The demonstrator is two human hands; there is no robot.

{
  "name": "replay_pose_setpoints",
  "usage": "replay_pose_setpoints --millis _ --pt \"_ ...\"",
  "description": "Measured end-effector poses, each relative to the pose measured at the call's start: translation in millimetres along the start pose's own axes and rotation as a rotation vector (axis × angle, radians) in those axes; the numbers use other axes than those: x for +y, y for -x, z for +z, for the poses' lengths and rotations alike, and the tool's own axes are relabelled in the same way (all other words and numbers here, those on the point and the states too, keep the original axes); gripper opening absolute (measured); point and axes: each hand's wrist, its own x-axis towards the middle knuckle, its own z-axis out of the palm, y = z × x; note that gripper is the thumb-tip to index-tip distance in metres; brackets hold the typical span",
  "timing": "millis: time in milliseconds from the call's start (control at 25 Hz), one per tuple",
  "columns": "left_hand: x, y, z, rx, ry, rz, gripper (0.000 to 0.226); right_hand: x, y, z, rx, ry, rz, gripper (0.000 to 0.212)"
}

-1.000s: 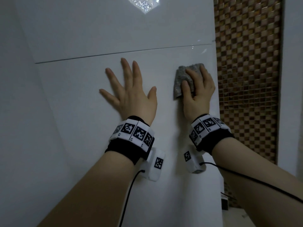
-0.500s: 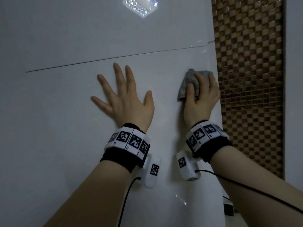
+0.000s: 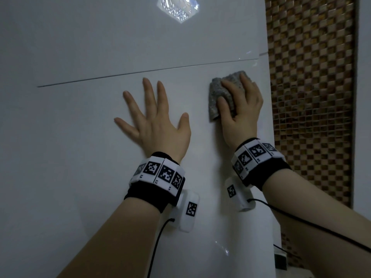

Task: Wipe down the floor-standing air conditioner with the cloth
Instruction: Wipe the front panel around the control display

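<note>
My left hand (image 3: 160, 129) lies palm-flat on the white front panel of the air conditioner (image 3: 80, 141). Its fingers are straight and spread wide, the thumb is out to the right, and it holds nothing. The forearm comes up from the lower left, with a band of black-and-white markers (image 3: 160, 175) round the wrist.

My right hand (image 3: 244, 117) is beside it, slightly higher on the panel. It grips the grey cloth (image 3: 214, 99), with the fingers bent over the bunched fabric and the thumb lying across its face, pressing it against the panel. The cloth shows to the left of and above my knuckles. The right wrist wears a marker band (image 3: 255, 157) too, and a black cable (image 3: 301, 221) trails back along that forearm.

A thin horizontal seam (image 3: 140, 74) crosses the panel just above both sets of fingertips. The panel's right edge (image 3: 270, 109) runs just beside my right hand, and beyond it stands a brown mosaic tile wall (image 3: 311, 97). Bare white panel stretches to the left of my left hand, below both wrists and above the seam, where a bright reflection (image 3: 177, 8) sits near the top.
</note>
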Motion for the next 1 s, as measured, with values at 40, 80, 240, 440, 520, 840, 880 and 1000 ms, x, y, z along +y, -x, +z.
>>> replay_pose_setpoints --millis 40,80,240,440,520,840,880,1000 --pt "0.2 -0.3 -0.3 0.001 0.005 -0.001 0.082 3.2 -6.0 -2.6 0.025 -0.008 0.027 0.035" --pt "0.3 -0.5 -0.4 0.001 0.009 -0.002 0.082 3.3 -12.4 -4.1 0.074 -0.016 0.094 0.035" --pt "-0.6 -0.5 -1.0 -0.009 0.008 -0.001 0.082 -9.9 -13.7 4.0 0.092 0.026 0.149 0.037" --pt "-0.8 -0.1 0.0 -0.006 -0.002 0.002 0.081 -1.6 -29.0 -4.4 0.113 0.017 0.135 0.037" --pt "-0.8 -0.6 0.4 -0.004 -0.003 0.002 0.081 -10.0 -29.4 -1.1 0.156 0.034 0.221 0.038" --pt "-1.9 -0.2 -0.1 0.005 0.011 0.003 0.082 -9.8 -31.6 -4.0 0.159 0.035 0.183 0.037" --pt "-1.7 -0.3 -0.2 0.005 0.013 0.006 0.082 -14.6 -30.8 -1.4 0.171 0.051 0.217 0.038" --pt "-1.7 -0.9 -0.3 -0.003 0.004 0.005 0.082 -25.8 -11.7 10.5 0.019 0.039 0.044 0.036"
